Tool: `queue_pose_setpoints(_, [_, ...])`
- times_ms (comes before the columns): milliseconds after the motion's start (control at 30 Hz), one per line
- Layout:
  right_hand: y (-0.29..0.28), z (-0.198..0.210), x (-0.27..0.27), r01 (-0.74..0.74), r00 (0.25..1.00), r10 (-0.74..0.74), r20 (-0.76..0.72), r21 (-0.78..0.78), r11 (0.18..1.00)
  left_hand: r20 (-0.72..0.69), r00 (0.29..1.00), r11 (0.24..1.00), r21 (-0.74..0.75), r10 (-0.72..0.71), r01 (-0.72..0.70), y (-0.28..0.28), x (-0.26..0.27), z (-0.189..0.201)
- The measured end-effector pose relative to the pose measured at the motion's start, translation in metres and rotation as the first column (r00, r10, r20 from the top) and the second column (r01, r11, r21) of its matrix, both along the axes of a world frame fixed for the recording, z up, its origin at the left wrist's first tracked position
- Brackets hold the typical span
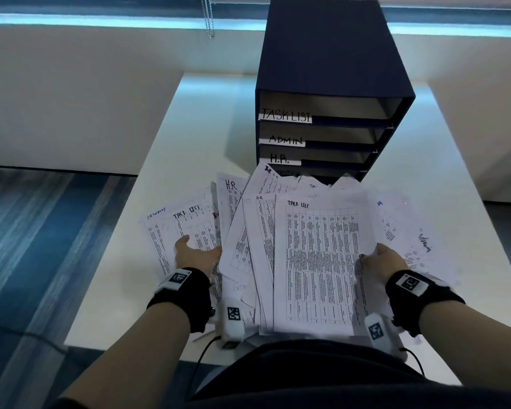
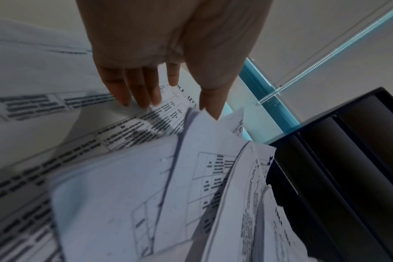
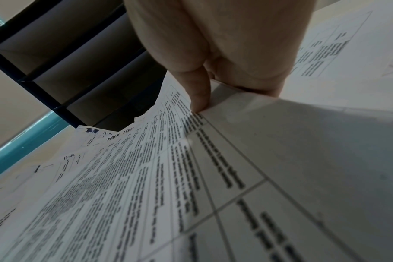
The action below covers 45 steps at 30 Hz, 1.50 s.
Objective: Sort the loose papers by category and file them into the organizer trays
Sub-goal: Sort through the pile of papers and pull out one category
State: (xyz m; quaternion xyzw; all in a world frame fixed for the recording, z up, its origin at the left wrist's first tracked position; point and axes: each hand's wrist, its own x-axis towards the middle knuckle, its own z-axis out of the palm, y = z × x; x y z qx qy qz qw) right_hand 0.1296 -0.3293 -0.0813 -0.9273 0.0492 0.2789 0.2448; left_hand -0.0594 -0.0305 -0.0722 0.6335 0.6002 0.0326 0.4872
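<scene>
On the desk (image 1: 160, 137) before the organizer (image 1: 325, 93), my right hand (image 1: 381, 261) pinches the top TASK LIST sheet (image 1: 322, 261) of the loose pile, left hand (image 1: 194, 255) spread flat on papers beside it: sorting barely begun, next lift it to the top tray.

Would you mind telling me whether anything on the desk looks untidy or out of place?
Yes: the papers lie in a fanned, overlapping heap, with H.R., TASK LIST and SECURITY sheets mixed. Its far edge covers the lowest tray front of the organizer. The right hand pinches the top sheet's edge; the left hand rests open on the sheets.
</scene>
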Motion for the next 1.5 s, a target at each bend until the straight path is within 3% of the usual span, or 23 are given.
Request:
queue_pose_setpoints(133, [-0.001, -0.001, 0.001, 0.008, 0.999, -0.007, -0.031, 0.024, 1.0, -0.142, 0.99, 0.998, 0.056, 0.0, 0.008, 0.003, 0.001, -0.002])
queue_pose_setpoints(333, [-0.002, 0.0, 0.001, 0.016, 0.999, -0.015, -0.034, 0.038, 0.999, 0.009, 1.0, 1.0, -0.013, 0.024, -0.024, 0.01, -0.003, -0.009])
queue_pose_setpoints(533, [0.002, 0.005, -0.003, 0.012, 1.0, -0.012, -0.022, -0.009, 1.0, -0.151, 0.988, 0.999, 0.014, -0.044, 0.046, 0.004, -0.002, -0.004])
queue_pose_setpoints(733, [0.001, 0.006, -0.003, 0.005, 1.0, -0.005, -0.02, -0.018, 1.0, -0.064, 0.995, 0.995, -0.062, -0.082, 0.078, 0.006, -0.001, -0.008])
queue_pose_setpoints(800, [0.003, 0.008, -0.004, -0.003, 1.0, 0.003, -0.018, -0.026, 1.0, -0.122, 0.985, 0.992, -0.022, -0.124, 0.123, 0.004, 0.001, -0.003])
queue_pose_setpoints(900, [0.004, 0.009, -0.005, 0.0, 1.0, 0.0, -0.014, -0.019, 1.0, -0.161, 0.985, 0.998, 0.016, -0.06, 0.064, 0.0, 0.002, 0.006])
queue_pose_setpoints(1067, [0.002, 0.01, -0.005, 0.029, 0.999, -0.029, -0.017, -0.003, 1.0, 0.044, 0.999, 1.0, -0.025, 0.007, -0.006, 0.002, -0.001, 0.008])
queue_pose_setpoints(1200, [0.002, 0.011, -0.006, 0.036, 0.999, -0.036, -0.018, 0.018, 0.999, 0.234, 0.972, 0.999, 0.051, -0.012, 0.0, 0.001, -0.002, 0.01])
queue_pose_setpoints(1300, [0.002, 0.009, -0.004, 0.025, 0.999, -0.024, -0.031, 0.034, 0.999, 0.381, 0.922, 0.986, -0.167, 0.074, -0.01, -0.007, 0.002, 0.019])
queue_pose_setpoints(1333, [0.002, 0.009, -0.004, 0.024, 0.999, -0.023, -0.034, 0.035, 0.999, 0.387, 0.921, 0.983, -0.183, 0.04, 0.035, -0.009, 0.004, 0.017])
queue_pose_setpoints(1433, [0.002, 0.009, -0.005, 0.023, 0.999, -0.022, -0.026, 0.026, 0.999, 0.219, 0.948, 0.969, -0.031, -0.231, 0.244, -0.01, 0.006, 0.017])
queue_pose_setpoints(1500, [0.002, 0.009, -0.006, 0.021, 0.999, -0.02, -0.026, 0.025, 0.999, 0.061, 0.956, 0.951, 0.14, -0.286, 0.275, -0.007, 0.004, 0.012])
